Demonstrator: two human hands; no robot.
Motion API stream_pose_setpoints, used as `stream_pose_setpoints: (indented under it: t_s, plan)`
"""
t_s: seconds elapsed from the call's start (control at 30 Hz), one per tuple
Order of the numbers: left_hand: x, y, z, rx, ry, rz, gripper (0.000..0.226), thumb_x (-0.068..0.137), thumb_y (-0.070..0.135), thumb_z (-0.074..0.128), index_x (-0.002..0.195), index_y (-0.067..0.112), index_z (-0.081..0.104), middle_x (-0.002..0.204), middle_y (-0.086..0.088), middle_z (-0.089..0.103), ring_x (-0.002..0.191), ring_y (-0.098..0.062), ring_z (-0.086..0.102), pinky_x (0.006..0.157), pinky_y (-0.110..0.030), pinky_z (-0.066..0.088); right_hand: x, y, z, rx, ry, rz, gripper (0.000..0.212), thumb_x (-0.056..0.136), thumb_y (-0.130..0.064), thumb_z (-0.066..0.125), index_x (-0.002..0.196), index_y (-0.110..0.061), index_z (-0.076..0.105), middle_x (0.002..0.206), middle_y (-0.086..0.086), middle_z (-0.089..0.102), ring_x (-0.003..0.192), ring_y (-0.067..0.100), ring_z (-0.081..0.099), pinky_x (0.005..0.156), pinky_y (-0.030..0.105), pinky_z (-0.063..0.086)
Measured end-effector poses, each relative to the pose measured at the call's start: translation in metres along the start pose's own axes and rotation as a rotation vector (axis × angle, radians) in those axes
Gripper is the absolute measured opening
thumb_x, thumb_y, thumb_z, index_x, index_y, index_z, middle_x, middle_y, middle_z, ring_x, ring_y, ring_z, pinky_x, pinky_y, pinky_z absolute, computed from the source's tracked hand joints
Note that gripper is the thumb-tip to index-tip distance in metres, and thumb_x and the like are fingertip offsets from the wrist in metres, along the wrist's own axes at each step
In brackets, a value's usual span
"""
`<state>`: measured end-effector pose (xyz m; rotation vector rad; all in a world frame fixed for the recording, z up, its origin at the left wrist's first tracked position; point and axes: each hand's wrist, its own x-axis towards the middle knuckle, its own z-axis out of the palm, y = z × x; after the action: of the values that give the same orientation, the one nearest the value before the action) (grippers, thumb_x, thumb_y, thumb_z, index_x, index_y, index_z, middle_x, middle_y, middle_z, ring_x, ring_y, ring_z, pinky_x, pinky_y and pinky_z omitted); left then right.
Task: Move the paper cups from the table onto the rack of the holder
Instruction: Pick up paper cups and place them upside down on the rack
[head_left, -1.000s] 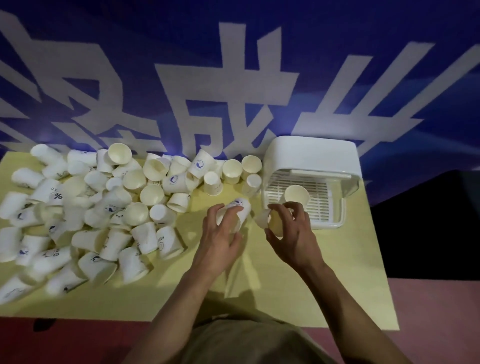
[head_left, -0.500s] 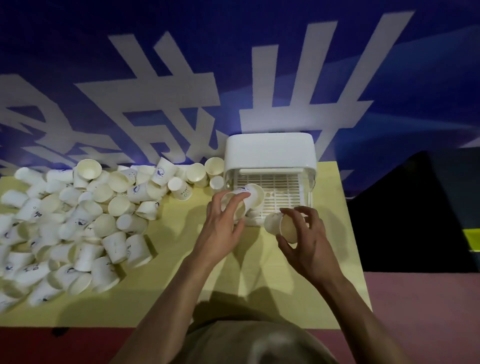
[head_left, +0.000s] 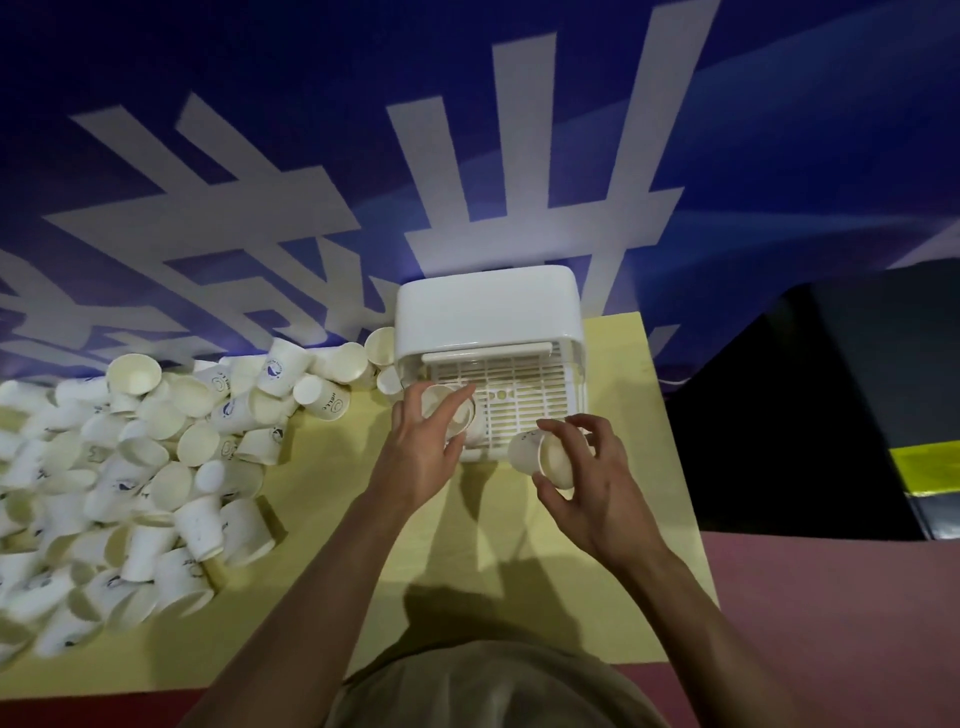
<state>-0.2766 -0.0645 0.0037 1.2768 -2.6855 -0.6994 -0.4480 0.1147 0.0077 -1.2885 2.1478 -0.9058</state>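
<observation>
right hand (head_left: 597, 483) | paper cup (head_left: 540, 457) sideways, mouth toward camera

head cam | worn high; faces forward-down | close over table (head_left: 322, 597)

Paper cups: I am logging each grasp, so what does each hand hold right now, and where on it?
The left hand grips one paper cup round its side wall over the rack. The right hand pinches a second cup near its rim.

Left hand (head_left: 415, 452): fingers curl round a white paper cup (head_left: 449, 413) over the white slatted plastic rack (head_left: 519, 395).
Right hand (head_left: 587, 483): fingertips pinch a second tilted white paper cup (head_left: 540, 454).
</observation>
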Motion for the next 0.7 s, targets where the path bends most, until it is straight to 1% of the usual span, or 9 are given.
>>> stream_pose_setpoints:
  t_s: [0.1, 0.17, 0.27, 0.4, 0.5, 0.6, 0.7]
  plan:
    - [0.007, -0.005, 0.008, 0.042, -0.050, -0.009, 0.058, 0.097, 0.021, 0.063, 0.149, 0.040, 0.045, 0.148, -0.005, 0.034, 0.132, -0.028, 0.033, 0.113, -0.039, 0.035, 0.006, 0.003, -0.002, 0.003, -0.005, 0.001, 0.058, 0.089, -0.033, 0.071, 0.142, -0.036, 0.047, 0.140, -0.004, 0.035, 0.120, 0.024, 0.049, 0.082, 0.045, 0.059]
    - [0.013, -0.010, 0.010, 0.079, -0.071, -0.016, 0.058, 0.099, 0.024, 0.062, 0.151, 0.040, 0.042, 0.152, -0.006, 0.035, 0.133, -0.030, 0.031, 0.115, -0.043, 0.033, 0.008, 0.005, -0.002, 0.001, -0.001, 0.001, 0.058, 0.089, -0.034, 0.071, 0.142, -0.037, 0.047, 0.140, -0.005, 0.035, 0.119, 0.024, 0.049, 0.082, 0.045, 0.059]
    - [0.021, -0.013, 0.012, 0.108, -0.180, -0.068, 0.061, 0.100, 0.034, 0.061, 0.154, 0.045, 0.034, 0.161, -0.007, 0.025, 0.140, -0.034, 0.026, 0.117, -0.046, 0.030, 0.012, 0.008, -0.002, -0.007, 0.000, 0.019, 0.057, 0.089, -0.034, 0.071, 0.142, -0.036, 0.047, 0.141, -0.003, 0.037, 0.119, 0.025, 0.049, 0.084, 0.045, 0.058]
    - [0.025, -0.010, 0.016, 0.078, -0.241, -0.051, 0.065, 0.100, 0.034, 0.060, 0.155, 0.048, 0.028, 0.166, -0.008, 0.014, 0.143, -0.036, 0.027, 0.118, -0.045, 0.027, 0.014, 0.008, 0.000, -0.015, 0.000, 0.024, 0.057, 0.090, -0.033, 0.071, 0.142, -0.034, 0.048, 0.141, -0.001, 0.038, 0.119, 0.025, 0.049, 0.084, 0.044, 0.058]
    - [0.024, -0.008, 0.019, 0.071, -0.233, -0.042, 0.066, 0.100, 0.035, 0.059, 0.155, 0.050, 0.025, 0.165, -0.009, 0.012, 0.142, -0.037, 0.028, 0.118, -0.045, 0.027, 0.015, 0.003, 0.000, -0.012, 0.010, 0.008, 0.058, 0.091, -0.034, 0.071, 0.144, -0.034, 0.048, 0.142, -0.001, 0.038, 0.120, 0.024, 0.049, 0.083, 0.044, 0.059]
    - [0.017, -0.010, 0.021, 0.062, -0.177, -0.008, 0.073, 0.098, 0.033, 0.064, 0.155, 0.050, 0.022, 0.161, -0.011, 0.015, 0.138, -0.039, 0.032, 0.118, -0.046, 0.031, 0.018, -0.005, -0.003, 0.005, 0.020, -0.025, 0.058, 0.093, -0.036, 0.069, 0.146, -0.034, 0.045, 0.143, -0.003, 0.036, 0.121, 0.022, 0.049, 0.084, 0.043, 0.059]
    - [0.010, -0.016, 0.024, 0.001, -0.125, 0.004, 0.078, 0.098, 0.028, 0.064, 0.155, 0.053, 0.017, 0.161, -0.009, 0.013, 0.143, -0.037, 0.027, 0.117, -0.046, 0.032, 0.023, -0.017, -0.007, 0.029, 0.037, -0.086, 0.059, 0.095, -0.038, 0.067, 0.149, -0.032, 0.042, 0.143, -0.003, 0.037, 0.122, 0.021, 0.052, 0.088, 0.040, 0.058]
